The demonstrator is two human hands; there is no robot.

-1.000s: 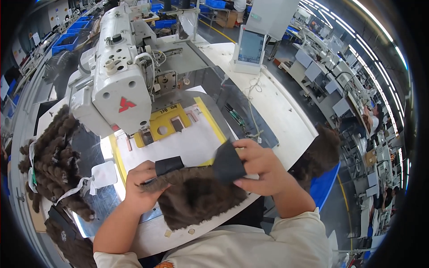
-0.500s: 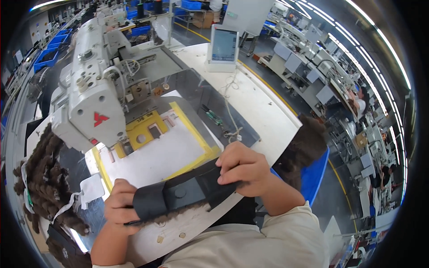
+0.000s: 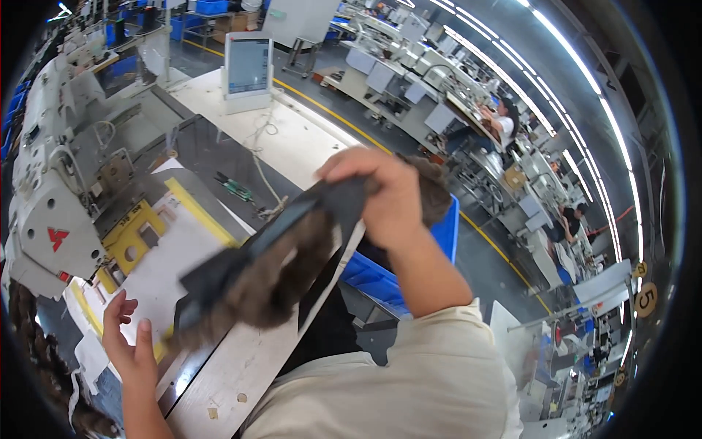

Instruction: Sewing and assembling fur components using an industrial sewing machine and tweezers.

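Gripped at its upper right end, a black fabric piece (image 3: 252, 238) with a brown fur underside (image 3: 281, 289) hangs from my right hand (image 3: 380, 194). It slants down to the left above the table edge, blurred by motion. My right fingers are closed on its edge, and some of them are hidden behind the hand. Near the piece's lower left end, my left hand (image 3: 130, 344) is open, thumb and fingers apart, with nothing in it. Beyond that hand lies a white sheet (image 3: 164, 252) with yellow tape borders, partly under the sewing machine's yellow clamp plate (image 3: 131, 238).
The white sewing machine head (image 3: 55, 212) stands at the left. A blue bin (image 3: 384, 278) with brown fur (image 3: 431, 190) sits right of the table. Green-handled snips (image 3: 234, 186) and a screen (image 3: 247, 69) are on the worktop. More brown fur (image 3: 33, 351) lies far left.
My left hand has let go of the fabric piece and opened. My right hand has lifted the piece, tilting it so its fur shows. The view has swung right.
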